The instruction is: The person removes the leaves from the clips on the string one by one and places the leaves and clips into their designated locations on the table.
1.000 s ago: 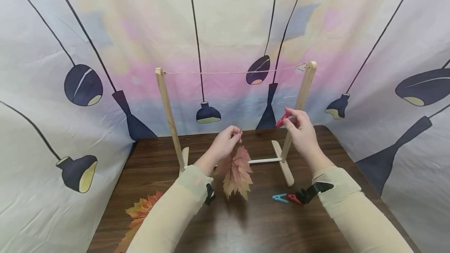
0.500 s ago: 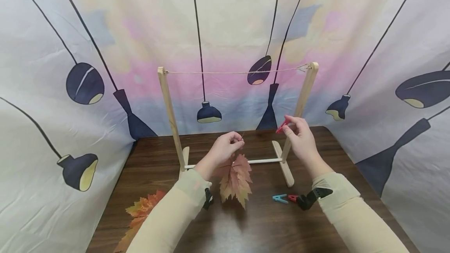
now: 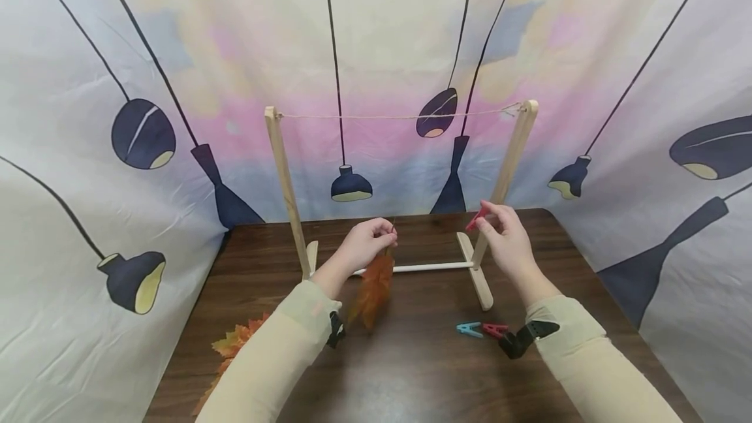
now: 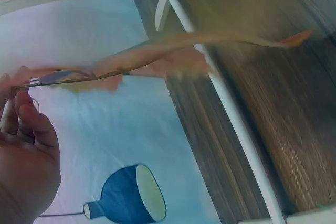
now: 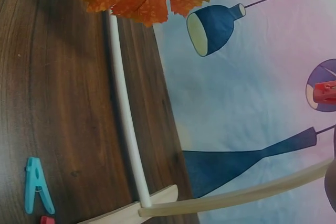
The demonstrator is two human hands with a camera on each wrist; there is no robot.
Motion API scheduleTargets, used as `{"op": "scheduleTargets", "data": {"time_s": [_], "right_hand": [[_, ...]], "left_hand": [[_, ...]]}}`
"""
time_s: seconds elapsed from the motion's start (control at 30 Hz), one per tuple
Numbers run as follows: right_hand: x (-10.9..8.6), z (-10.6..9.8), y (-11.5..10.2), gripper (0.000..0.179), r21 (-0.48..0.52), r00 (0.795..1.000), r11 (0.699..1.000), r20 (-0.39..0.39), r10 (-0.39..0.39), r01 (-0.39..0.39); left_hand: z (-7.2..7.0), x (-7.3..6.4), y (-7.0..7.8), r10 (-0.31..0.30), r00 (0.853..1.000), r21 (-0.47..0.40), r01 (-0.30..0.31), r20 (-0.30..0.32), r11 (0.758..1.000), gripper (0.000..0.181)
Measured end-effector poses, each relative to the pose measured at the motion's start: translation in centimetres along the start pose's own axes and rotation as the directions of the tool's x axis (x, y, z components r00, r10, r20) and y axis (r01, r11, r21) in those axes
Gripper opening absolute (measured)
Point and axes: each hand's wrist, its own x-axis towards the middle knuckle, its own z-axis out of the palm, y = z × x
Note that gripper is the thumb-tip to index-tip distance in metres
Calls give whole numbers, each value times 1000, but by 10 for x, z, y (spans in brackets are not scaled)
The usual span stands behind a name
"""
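My left hand (image 3: 367, 243) pinches the thin stem of an orange maple leaf (image 3: 373, 286), which hangs tip down in front of the frame's white bar. In the left wrist view the leaf (image 4: 157, 56) appears nearly edge-on and blurred. A red clothespin (image 3: 477, 218) is held between the thumb and fingers of my right hand (image 3: 506, 234), beside the right post. The right wrist view catches only the end of that clothespin (image 5: 325, 93). Above both hands a string (image 3: 376, 117) runs between the tops of the wooden frame's posts (image 3: 283, 181).
On the brown table (image 3: 423, 371) lie a blue clothespin (image 3: 469, 329) and a red one (image 3: 495, 329), near my right wrist strap. More autumn leaves (image 3: 232, 344) rest at the left, partly behind my left sleeve. A white rod (image 3: 435, 267) joins the frame's feet. Printed cloth hangs behind.
The leaf has turned from its pale face to a narrower, orange side, and my left hand has shifted slightly left. My right hand has come lower with the red clothespin.
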Motion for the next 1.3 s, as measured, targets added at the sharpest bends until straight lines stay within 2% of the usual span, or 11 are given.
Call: {"op": "scheduleTargets", "data": {"time_s": [0.3, 0.63, 0.73, 1.07, 1.3], "right_hand": [[-8, 3, 11, 39, -12, 998, 998, 22, 57, -57], [-18, 7, 22, 40, -42, 992, 993, 48, 114, -112], [-21, 8, 24, 40, -45, 991, 992, 51, 121, -119], [-27, 8, 33, 41, -24, 990, 991, 42, 136, -135], [-32, 11, 40, 41, -12, 979, 981, 55, 194, -194]], "left_hand": [[-25, -11, -5, -74, 997, -3, 74, 28, 997, 10], [-45, -20, -16, -94, 991, 90, 85, 98, 992, 13], [-49, -25, -16, -111, 990, 109, 101, 83, 989, 14], [-60, -35, -22, -183, 981, 48, 180, 58, 982, 15], [-66, -43, -31, -203, 979, 73, 201, 30, 977, 15]]}}
